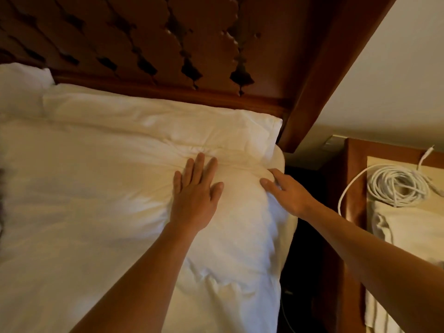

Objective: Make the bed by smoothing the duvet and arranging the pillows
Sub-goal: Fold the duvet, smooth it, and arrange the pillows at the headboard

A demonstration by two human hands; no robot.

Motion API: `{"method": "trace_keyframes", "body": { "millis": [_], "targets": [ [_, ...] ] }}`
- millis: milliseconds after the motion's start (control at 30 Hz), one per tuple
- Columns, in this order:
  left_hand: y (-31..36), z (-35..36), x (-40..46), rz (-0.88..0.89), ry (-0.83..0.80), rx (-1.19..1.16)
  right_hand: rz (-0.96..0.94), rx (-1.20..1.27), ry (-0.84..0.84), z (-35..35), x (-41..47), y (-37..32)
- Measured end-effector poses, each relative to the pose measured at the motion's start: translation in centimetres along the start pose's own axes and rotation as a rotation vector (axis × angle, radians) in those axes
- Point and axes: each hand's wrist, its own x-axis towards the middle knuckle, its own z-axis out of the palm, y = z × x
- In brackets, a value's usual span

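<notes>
While the left hand point(195, 192) lies flat on the white duvet point(101, 200) with its fingers straight and spread, pressing near the top edge, the right hand point(287, 192) rests at the duvet's upper right corner, its fingers bent over a bunched fold of fabric (whether they actually pinch it cannot be told). The duvet covers the bed up to a white pillow point(153, 116) that lies against the carved wooden headboard point(149, 39); a second pillow point(20, 87) shows at the far left. Beside the bed, a wooden nightstand point(353, 183) carries a coiled white cable point(397, 186) and a crumpled pale cloth point(408, 227).
</notes>
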Motion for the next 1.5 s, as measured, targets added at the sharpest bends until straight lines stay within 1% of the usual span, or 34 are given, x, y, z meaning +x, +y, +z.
{"method": "trace_keyframes", "body": {
  "millis": [167,267,300,367,467,533,567,633,700,733,800,867,933,1000,1033,1100,1133,1167,1233,1300,1367,1433,1500],
  "targets": [
    [-1.2,0.6,0.7,0.017,-0.008,-0.006,0.244,-0.111,-0.046,-0.6,-1.6,2.1],
    [-1.3,0.5,0.8,0.017,-0.024,-0.003,0.347,-0.248,-0.062,-1.3,-3.3,1.5],
    [-1.3,0.4,0.8,0.014,-0.035,-0.013,0.348,-0.255,-0.059,-1.5,-3.9,0.8],
    [-1.4,0.0,0.8,0.013,-0.050,-0.050,0.296,-0.185,-0.100,-1.8,-5.1,-1.8],
    [-1.6,-0.9,0.2,0.031,-0.017,-0.143,0.223,-0.005,-0.231,-1.9,-7.3,-6.9],
    [-1.9,-1.4,-0.8,0.021,0.042,-0.314,0.184,0.146,-0.280,-1.4,-8.4,-10.7],
    [-2.0,-2.0,-1.7,-0.005,0.076,-0.461,0.164,0.176,-0.309,-0.8,-8.8,-12.4],
    [-2.8,-3.6,-4.1,-0.095,0.134,-0.777,0.085,0.155,-0.368,0.9,-8.7,-15.4],
    [-4.0,-5.2,-7.3,-0.214,0.165,-1.023,0.008,0.131,-0.392,3.3,-8.6,-18.2],
    [-4.7,-6.0,-9.2,-0.263,0.180,-1.131,-0.024,0.144,-0.370,4.6,-8.4,-19.5],
    [-6.1,-7.0,-13.1,-0.337,0.254,-1.290,-0.072,0.180,-0.272,7.3,-7.7,-22.0],
    [-7.5,-7.3,-16.5,-0.368,0.332,-1.350,-0.076,0.220,-0.184,9.7,-7.0,-24.3],
    [-8.6,-7.3,-19.4,-0.356,0.361,-1.367,-0.022,0.287,-0.144,11.9,-6.1,-26.7],
    [-9.2,-7.6,-21.4,-0.309,0.341,-1.329,0.021,0.363,-0.125,13.9,-4.9,-29.2],
    [-9.3,-7.9,-22.0,-0.299,0.319,-1.251,0.032,0.388,-0.113,14.8,-4.4,-30.5],
    [-9.5,-8.4,-22.7,-0.321,0.299,-0.934,0.041,0.395,-0.088,16.1,-3.7,-33.0],
    [-10.0,-8.6,-22.7,-0.343,0.331,-0.774,0.038,0.407,-0.068,16.6,-3.5,-34.1],
    [-10.8,-8.8,-22.6,-0.372,0.402,-0.671,0.032,0.447,-0.054,16.9,-3.6,-35.2],
    [-13.2,-9.5,-22.2,-0.464,0.559,-0.605,0.037,0.632,-0.086,17.7,-4.0,-37.1],
    [-15.8,-10.8,-21.8,-0.526,0.686,-0.622,0.022,0.710,-0.157,18.4,-4.6,-38.5],
    [-17.8,-12.3,-21.2,-0.570,0.720,-0.620,-0.054,0.610,-0.219,18.8,-4.2,-39.2],
    [-20.0,-13.8,-20.4,-0.610,0.710,-0.591,-0.235,0.404,-0.246,19.1,-3.1,-39.2],
    [-23.1,-14.8,-18.7,-0.626,0.709,-0.582,-0.445,0.099,-0.167,19.3,-0.8,-39.0]
  ]
}}
